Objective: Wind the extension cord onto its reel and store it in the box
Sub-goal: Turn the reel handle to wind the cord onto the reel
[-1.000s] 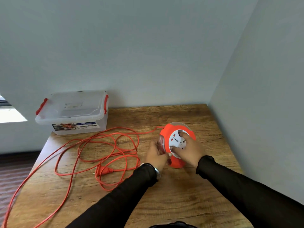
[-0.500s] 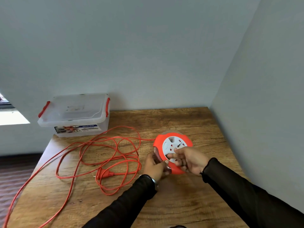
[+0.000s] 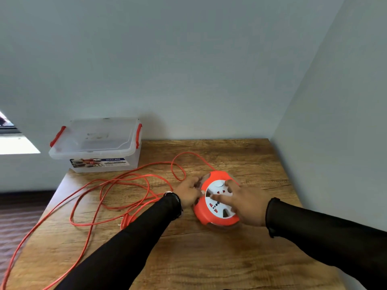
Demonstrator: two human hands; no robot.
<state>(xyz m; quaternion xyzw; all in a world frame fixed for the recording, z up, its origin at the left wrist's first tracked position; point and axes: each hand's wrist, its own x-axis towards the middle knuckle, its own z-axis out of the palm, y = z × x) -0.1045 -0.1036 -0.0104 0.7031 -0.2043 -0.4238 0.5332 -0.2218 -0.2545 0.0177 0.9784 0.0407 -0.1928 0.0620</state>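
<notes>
Loose cord [image 3: 109, 185] clutters the table [image 3: 209, 258] before the box [image 3: 98, 147].

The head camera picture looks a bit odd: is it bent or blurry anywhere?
Head view: wide-angle bending tilts the wall corner and splays the table edges; the right hand fingers on the reel look motion-smeared; the window at far left is blown out white.

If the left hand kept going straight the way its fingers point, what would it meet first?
The left hand points right, already at the side of the orange reel; it would press into the reel's rim, though exact contact is unclear.
</notes>
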